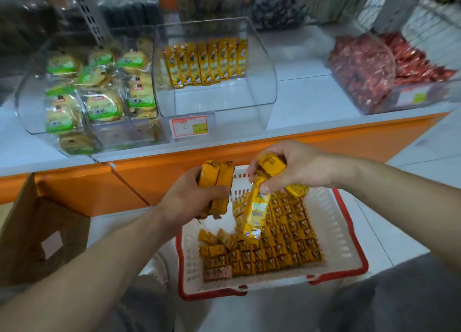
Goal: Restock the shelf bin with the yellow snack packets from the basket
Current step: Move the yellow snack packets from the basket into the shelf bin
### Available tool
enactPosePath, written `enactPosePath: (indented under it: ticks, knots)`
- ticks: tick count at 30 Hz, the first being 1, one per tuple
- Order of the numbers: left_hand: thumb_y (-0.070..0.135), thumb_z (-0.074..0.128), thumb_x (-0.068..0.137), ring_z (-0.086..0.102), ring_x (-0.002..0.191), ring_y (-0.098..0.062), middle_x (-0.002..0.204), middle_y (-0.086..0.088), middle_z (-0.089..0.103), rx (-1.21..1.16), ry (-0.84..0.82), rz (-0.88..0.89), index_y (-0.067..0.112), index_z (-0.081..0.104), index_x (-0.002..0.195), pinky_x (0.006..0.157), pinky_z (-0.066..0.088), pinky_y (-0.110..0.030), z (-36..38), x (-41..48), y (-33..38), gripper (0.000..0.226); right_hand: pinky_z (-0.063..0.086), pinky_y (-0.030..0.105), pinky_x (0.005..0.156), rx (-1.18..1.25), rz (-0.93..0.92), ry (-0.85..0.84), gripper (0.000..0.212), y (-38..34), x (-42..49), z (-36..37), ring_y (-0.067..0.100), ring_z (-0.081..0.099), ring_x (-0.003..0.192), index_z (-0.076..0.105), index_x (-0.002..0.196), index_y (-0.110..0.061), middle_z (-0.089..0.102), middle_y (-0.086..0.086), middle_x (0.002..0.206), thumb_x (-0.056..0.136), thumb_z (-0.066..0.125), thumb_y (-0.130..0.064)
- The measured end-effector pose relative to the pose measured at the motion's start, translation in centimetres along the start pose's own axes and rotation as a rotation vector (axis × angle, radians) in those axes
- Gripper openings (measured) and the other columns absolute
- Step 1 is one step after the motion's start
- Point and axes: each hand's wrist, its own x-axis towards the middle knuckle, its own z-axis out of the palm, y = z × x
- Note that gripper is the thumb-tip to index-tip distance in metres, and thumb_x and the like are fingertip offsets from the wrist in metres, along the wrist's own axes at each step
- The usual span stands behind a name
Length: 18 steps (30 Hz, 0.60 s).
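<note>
Yellow snack packets [255,210] are gripped in bundles by the left hand [189,197] and right hand [294,167] above the basket [334,222]; more are stacked inside. These light, slippery packets are judged best clasped mid-length.

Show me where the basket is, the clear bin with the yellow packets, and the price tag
basket [334,227], head view, bare white right wall.
clear bin [214,100], head view, bare floor near its front.
price tag [189,126], head view, middle of the label.
</note>
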Motion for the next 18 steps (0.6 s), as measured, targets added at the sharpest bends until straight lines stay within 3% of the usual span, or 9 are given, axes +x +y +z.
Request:
enactPosePath:
  ticks: [2, 5, 8, 13, 15, 18]
  knots:
    - [0.039, 0.077, 0.082, 0.066, 0.061, -0.021, 0.078, -0.01, 0.074, -0.081, -0.062, 0.02, 0.024, 0.07, 0.098, 0.05, 0.046, -0.03, 0.5, -0.4, 1.2, 0.023, 0.053, 0.027, 0.055, 0.11, -0.038, 0.088, 0.033, -0.8, -0.8, 0.1, 0.01, 0.069, 0.071, 0.072, 0.103, -0.014, 0.076, 0.001, 0.096, 0.073, 0.084, -0.005]
    - [0.066, 0.074, 0.074, 0.074, 0.08, -0.03, 0.1, -0.008, 0.077, -0.185, -0.114, 0.001, 0.033, 0.072, 0.111, 0.069, 0.055, -0.042, 1.2, -0.9, 2.4, 0.049, 0.053, 0.025, 0.054, 0.243, -0.105, 0.227, 0.035, -1.4, -0.7, 0.7, 0.014, 0.07, 0.079, 0.071, 0.101, -0.016, 0.077, 0.005, 0.1, 0.07, 0.085, -0.009]
    - [0.074, 0.081, 0.061, 0.075, 0.094, -0.035, 0.105, -0.009, 0.078, -0.162, -0.066, 0.011, 0.032, 0.073, 0.108, 0.091, 0.056, -0.06, 1.6, -1.2, 3.4, 0.064, 0.052, 0.024, 0.054, 0.336, -0.128, 0.382, 0.028, -2.2, 0.5, 1.6, 0.016, 0.072, 0.078, 0.071, 0.096, -0.018, 0.077, 0.007, 0.099, 0.074, 0.083, -0.008]
    - [0.06, 0.088, 0.049, 0.077, 0.078, -0.031, 0.088, -0.007, 0.079, -0.181, 0.101, 0.015, 0.025, 0.073, 0.097, 0.085, 0.057, -0.06, 1.1, -1.0, 5.3, 0.061, 0.052, 0.032, 0.065, 0.415, -0.119, 0.577, 0.026, -3.5, 2.1, 3.0, 0.015, 0.068, 0.069, 0.073, 0.093, -0.018, 0.074, 0.004, 0.084, 0.072, 0.086, -0.023]
    - [0.06, 0.089, 0.047, 0.077, 0.079, -0.033, 0.087, -0.008, 0.079, -0.184, 0.12, 0.028, 0.023, 0.072, 0.101, 0.086, 0.059, -0.058, 0.3, -0.8, 6.3, 0.068, 0.054, 0.028, 0.057, 0.585, -0.111, 0.509, 0.028, -4.3, 2.2, 3.1, 0.015, 0.068, 0.063, 0.074, 0.089, -0.017, 0.073, 0.005, 0.077, 0.066, 0.084, -0.03]
    - [0.058, 0.089, 0.045, 0.078, 0.08, -0.031, 0.087, -0.007, 0.08, -0.216, 0.188, 0.061, 0.02, 0.071, 0.104, 0.079, 0.063, -0.05, -1.6, -0.7, 7.2, 0.072, 0.055, 0.027, 0.048, 0.725, -0.097, 0.396, 0.051, -5.7, 2.1, 2.8, 0.016, 0.063, 0.056, 0.072, 0.095, -0.011, 0.066, 0.003, 0.068, 0.053, 0.083, -0.038]
